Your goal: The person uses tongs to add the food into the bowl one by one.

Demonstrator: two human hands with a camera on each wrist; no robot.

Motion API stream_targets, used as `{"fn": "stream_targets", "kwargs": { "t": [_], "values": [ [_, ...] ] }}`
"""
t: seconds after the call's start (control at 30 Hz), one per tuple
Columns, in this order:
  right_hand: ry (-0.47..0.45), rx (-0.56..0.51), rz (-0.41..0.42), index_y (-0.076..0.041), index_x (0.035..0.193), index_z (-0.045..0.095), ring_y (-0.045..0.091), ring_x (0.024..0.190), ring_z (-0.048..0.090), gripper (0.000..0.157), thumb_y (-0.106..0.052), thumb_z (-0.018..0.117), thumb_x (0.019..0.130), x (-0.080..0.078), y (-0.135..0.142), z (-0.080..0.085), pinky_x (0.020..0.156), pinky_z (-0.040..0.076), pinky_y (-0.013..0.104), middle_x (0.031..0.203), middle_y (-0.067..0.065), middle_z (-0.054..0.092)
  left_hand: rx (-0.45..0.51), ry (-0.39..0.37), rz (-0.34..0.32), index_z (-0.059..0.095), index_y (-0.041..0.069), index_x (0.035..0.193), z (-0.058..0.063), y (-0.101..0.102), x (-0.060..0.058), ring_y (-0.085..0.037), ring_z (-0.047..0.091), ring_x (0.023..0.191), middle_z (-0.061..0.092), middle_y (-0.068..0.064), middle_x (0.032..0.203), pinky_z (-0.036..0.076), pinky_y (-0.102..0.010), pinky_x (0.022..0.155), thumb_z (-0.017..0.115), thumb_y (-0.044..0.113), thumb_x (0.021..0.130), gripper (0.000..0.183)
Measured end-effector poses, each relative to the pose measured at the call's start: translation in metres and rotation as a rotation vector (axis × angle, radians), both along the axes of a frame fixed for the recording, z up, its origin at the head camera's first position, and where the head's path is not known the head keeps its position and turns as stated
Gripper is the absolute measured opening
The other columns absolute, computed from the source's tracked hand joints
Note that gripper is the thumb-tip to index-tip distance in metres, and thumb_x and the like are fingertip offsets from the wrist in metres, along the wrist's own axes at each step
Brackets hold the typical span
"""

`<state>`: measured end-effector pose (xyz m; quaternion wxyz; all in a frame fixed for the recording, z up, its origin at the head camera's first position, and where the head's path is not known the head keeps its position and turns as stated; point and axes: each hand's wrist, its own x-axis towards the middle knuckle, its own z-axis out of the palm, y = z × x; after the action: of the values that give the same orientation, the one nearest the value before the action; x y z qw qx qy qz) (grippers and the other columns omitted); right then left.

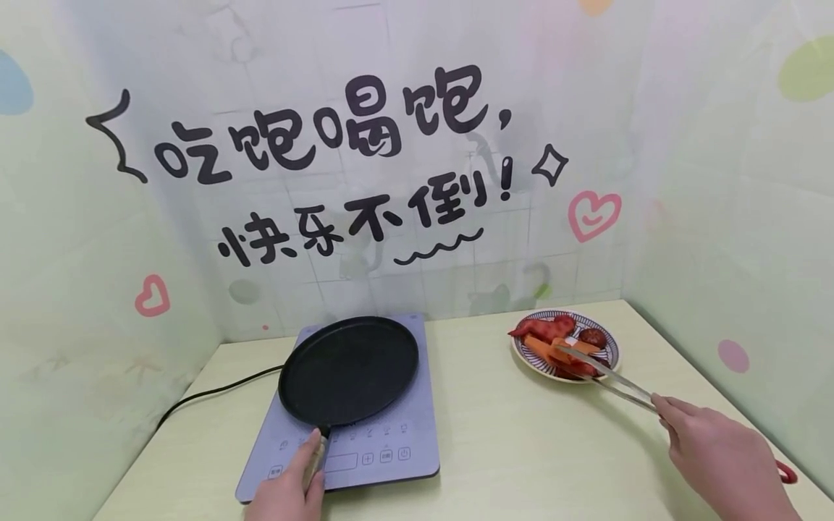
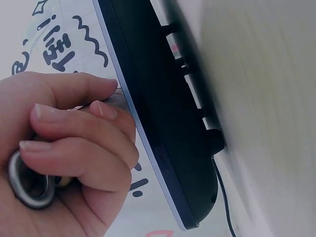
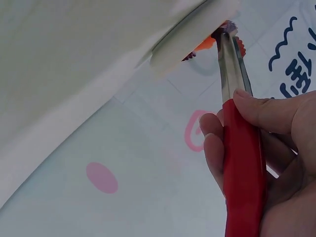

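Observation:
A round black flat pan (image 1: 352,369) sits on the induction cooker (image 1: 417,405). My left hand (image 1: 289,488) grips the pan's handle, whose metal end ring (image 2: 29,182) pokes out of the palm in the left wrist view. My right hand (image 1: 723,452) holds a pair of tongs (image 3: 242,168) with red grips and metal arms. The tong tips reach into a patterned plate (image 1: 517,354) of food, at an orange piece (image 1: 573,352) that looks like carrot. Red pieces (image 1: 544,329) and a dark brown round piece (image 1: 593,337) lie around it. Whether the tips clasp anything is unclear.
A black cord (image 1: 221,389) runs left from the cooker across the pale table (image 1: 495,449). Printed wall sheets (image 1: 417,282) close in the table at the back and on both sides. The plate stands near the back right corner.

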<state>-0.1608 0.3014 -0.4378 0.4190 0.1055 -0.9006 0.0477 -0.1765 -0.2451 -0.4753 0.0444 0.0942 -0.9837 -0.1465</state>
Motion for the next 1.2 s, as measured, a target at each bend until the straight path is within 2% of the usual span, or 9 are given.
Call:
{"fn": "stream_targets", "kwargs": {
  "t": [0.2,0.33,0.47,0.67,0.73,0.8,0.87,0.97,1.2],
  "values": [
    [0.087,0.042,0.053,-0.006,0.100,0.081,0.028,0.051,0.057,0.030,-0.003,0.062,0.078,-0.005,0.005,-0.002,0.041,0.027,0.031,0.086,0.009,0.081,0.031,-0.016,-0.008,0.049,0.018,0.159,0.014,0.008,0.006,-0.029,0.069,0.069,0.077,-0.024,0.096,0.055,-0.049,0.069,0.072,0.026,0.098,0.066],
    [0.115,0.040,0.058,-0.007,0.100,0.081,0.029,0.051,0.056,0.034,-0.005,0.054,0.078,-0.006,0.006,-0.003,0.040,0.025,0.030,0.082,0.008,0.080,0.030,0.010,-0.012,0.049,0.022,0.159,0.007,0.005,0.005,-0.026,0.066,0.065,0.077,-0.023,0.095,0.053,-0.046,0.065,0.072,0.028,0.098,0.066],
    [0.108,0.029,0.037,-0.008,0.099,0.081,0.029,0.052,0.055,0.037,0.002,0.062,0.069,-0.006,0.005,-0.002,0.041,0.023,0.030,0.078,0.007,0.078,0.022,0.025,-0.005,0.049,0.025,0.159,-0.003,0.000,0.001,-0.024,0.065,0.065,0.078,-0.021,0.095,0.052,-0.043,0.063,0.072,0.030,0.098,0.066],
    [0.093,0.004,0.019,-0.007,0.097,0.082,0.031,0.057,0.058,0.041,0.007,0.070,0.061,-0.005,0.002,-0.001,0.041,0.023,0.031,0.077,0.008,0.077,0.027,0.003,0.000,0.047,0.023,0.161,-0.001,0.000,0.000,-0.028,0.069,0.070,0.078,-0.024,0.100,0.056,-0.049,0.069,0.072,0.031,0.099,0.068],
    [0.104,-0.003,0.028,-0.006,0.097,0.083,0.032,0.061,0.062,0.040,0.007,0.069,0.062,-0.006,0.002,0.000,0.041,0.024,0.030,0.080,0.008,0.078,0.015,0.012,0.005,0.048,0.024,0.160,-0.002,0.000,0.000,-0.025,0.068,0.069,0.079,-0.021,0.099,0.055,-0.046,0.068,0.073,0.030,0.098,0.067],
    [0.128,-0.006,0.052,-0.005,0.097,0.083,0.033,0.064,0.064,0.037,0.005,0.067,0.065,-0.006,0.004,0.000,0.042,0.025,0.029,0.083,0.009,0.080,0.017,0.018,0.003,0.048,0.025,0.160,-0.005,-0.002,-0.001,-0.023,0.066,0.068,0.079,-0.020,0.099,0.054,-0.045,0.066,0.072,0.030,0.098,0.067],
    [0.151,-0.005,0.076,-0.004,0.097,0.083,0.031,0.067,0.065,0.032,0.000,0.059,0.075,-0.007,0.005,0.001,0.043,0.027,0.028,0.085,0.010,0.080,0.019,0.017,0.002,0.047,0.026,0.160,-0.008,-0.003,-0.002,-0.021,0.063,0.065,0.079,-0.019,0.097,0.052,-0.043,0.064,0.072,0.031,0.098,0.067],
    [0.172,0.000,0.111,-0.003,0.098,0.082,0.031,0.069,0.066,0.035,-0.006,0.052,0.082,-0.008,0.007,0.001,0.045,0.031,0.027,0.088,0.012,0.081,0.015,0.020,0.001,0.045,0.027,0.162,-0.010,-0.003,-0.002,-0.020,0.062,0.064,0.079,-0.019,0.095,0.050,-0.042,0.063,0.071,0.035,0.101,0.067],
    [0.247,0.013,0.170,-0.001,0.098,0.083,0.026,0.068,0.066,0.059,-0.026,0.030,0.101,-0.015,-0.003,0.005,0.049,0.043,0.032,0.089,0.014,0.081,0.017,-0.006,-0.004,0.047,0.020,0.160,0.014,0.009,0.006,-0.028,0.072,0.072,0.079,-0.021,0.095,0.056,-0.049,0.071,0.070,0.028,0.101,0.064]
  ]
}}
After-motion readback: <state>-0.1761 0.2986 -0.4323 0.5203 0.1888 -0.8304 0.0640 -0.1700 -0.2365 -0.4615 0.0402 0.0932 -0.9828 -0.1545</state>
